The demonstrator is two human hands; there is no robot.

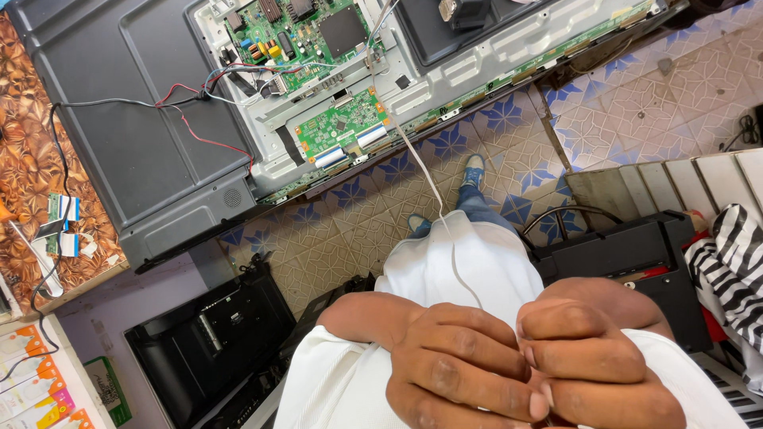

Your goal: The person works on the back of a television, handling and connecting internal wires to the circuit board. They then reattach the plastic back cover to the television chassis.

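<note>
My left hand (pixel 461 365) and my right hand (pixel 596 357) are pressed together low in the head view, in front of my white shirt (pixel 461 262), both with fingers curled closed. A thin white flat strip (pixel 433 191) runs from the opened back of a television (pixel 445 71) down to my hands. It vanishes at the top of my left hand, beside the gap between the two hands. Its end is hidden there. On the television's metal back sit a large green circuit board (pixel 298 32) and a smaller green board (pixel 342 123) with two flat cable connectors.
The television's dark rear cover (pixel 135 135) lies beside a brown patterned surface (pixel 24 167) holding small connectors. Red and black wires (pixel 191 119) cross the cover. Blue-patterned floor tiles (pixel 358 214), my blue shoes (pixel 474 171), a black television shell (pixel 207 342), a black box (pixel 628 254) and striped cloth (pixel 739 262) surround me.
</note>
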